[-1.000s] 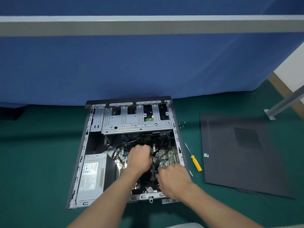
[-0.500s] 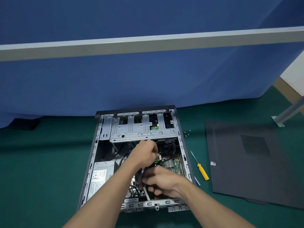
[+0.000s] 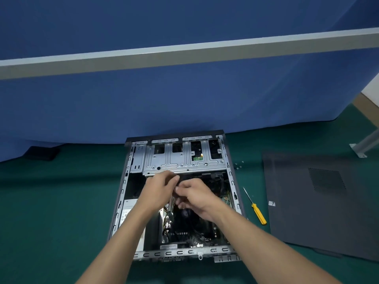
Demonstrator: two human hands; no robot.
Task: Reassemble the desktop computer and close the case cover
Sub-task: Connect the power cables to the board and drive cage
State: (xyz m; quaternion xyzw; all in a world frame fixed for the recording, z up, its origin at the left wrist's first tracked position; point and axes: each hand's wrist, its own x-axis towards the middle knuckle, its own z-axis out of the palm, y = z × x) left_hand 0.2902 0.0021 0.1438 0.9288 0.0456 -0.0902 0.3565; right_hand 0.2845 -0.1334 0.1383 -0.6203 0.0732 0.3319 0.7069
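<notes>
My left hand (image 3: 162, 184) and right hand (image 3: 198, 196) have climbed toward 12 o'clock inside the open case (image 3: 174, 253), fingers curled on what looks like a cable (image 3: 171, 200) below the drive cage (image 3: 180, 160), so I judge wiring unfinished, cover (image 3: 320, 201) lying at 3 o'clock.

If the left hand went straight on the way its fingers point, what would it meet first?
Probably the near edge of the metal drive cage, just beyond the fingertips of the left hand. Depth is unclear, so it might pass under that edge instead.
</notes>
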